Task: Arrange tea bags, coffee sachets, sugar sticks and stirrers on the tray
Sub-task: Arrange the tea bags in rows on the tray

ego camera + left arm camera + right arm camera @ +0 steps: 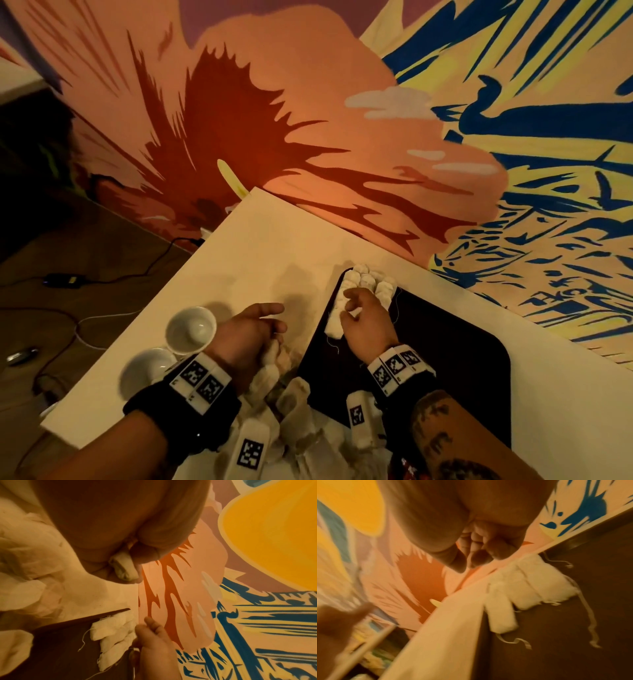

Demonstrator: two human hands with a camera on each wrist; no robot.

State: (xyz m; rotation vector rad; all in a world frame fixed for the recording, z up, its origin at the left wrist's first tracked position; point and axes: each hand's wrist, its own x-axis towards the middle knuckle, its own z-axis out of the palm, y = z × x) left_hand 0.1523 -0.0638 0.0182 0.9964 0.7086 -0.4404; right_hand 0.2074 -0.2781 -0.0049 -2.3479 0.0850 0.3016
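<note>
Curled in against the palm on the right hand (481,545), fingers together and, as far as the blurred wrist view shows, clamped on nothing — poised just above the row of tea bags (359,291) already laid in the far-left corner of the dark tray (445,342). Pinched on the left hand (120,540) between thumb and curled fingers: one pale tea bag (124,568), held over the white table (257,246) just left of the tray's edge. Spreading outward: the loose heap of tea bags (294,401) lying off the tray near the wrists, partly under the left hand, strings trailing across the tray from the laid row; two white cups (190,329) further left, near the table edge, well apart from the tray. Judged as early going — only tea bags placed, no coffee sachets, sugar sticks or stirrers to be made out anywhere. Risks from here: the thin strings snagging on the right hand's fingers and dragging the neat row askew; the row hugging the tray's rim, so a nudge from the next bag set down could tip an end bag over the edge onto the table; the left wrist sweeping back towards the heap and knocking a cup, with the cups so near the table's edge; soft bags bunching or overlapping instead of lying flat if dropped rather than placed.
</note>
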